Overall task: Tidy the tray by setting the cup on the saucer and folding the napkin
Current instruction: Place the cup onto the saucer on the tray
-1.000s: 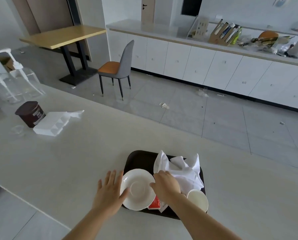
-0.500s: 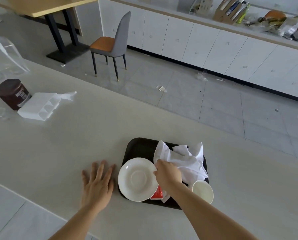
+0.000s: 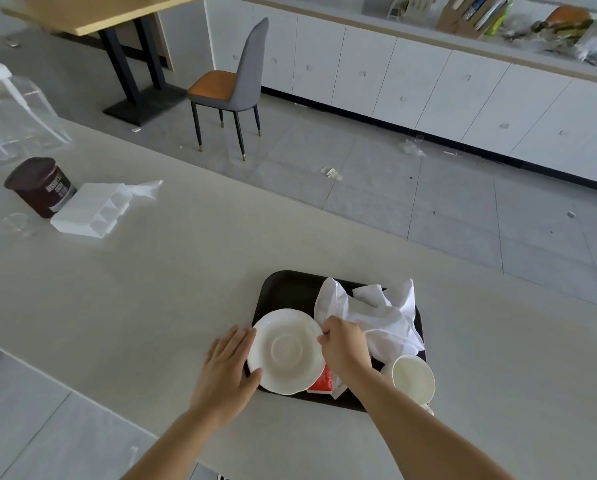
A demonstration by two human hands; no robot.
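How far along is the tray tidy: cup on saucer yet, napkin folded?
Nothing finished. The cup stands off the saucer, at the tray's near right corner. In hand: the left hand steadies the saucer's left rim while the right hand pinches its right rim. Left: set the cup on it, then fold the crumpled napkin.

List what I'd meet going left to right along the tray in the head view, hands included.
left hand → saucer → right hand → cup. The crumpled napkin lies behind the right hand and cup, and the red packet sits under the right wrist, so both are left out.
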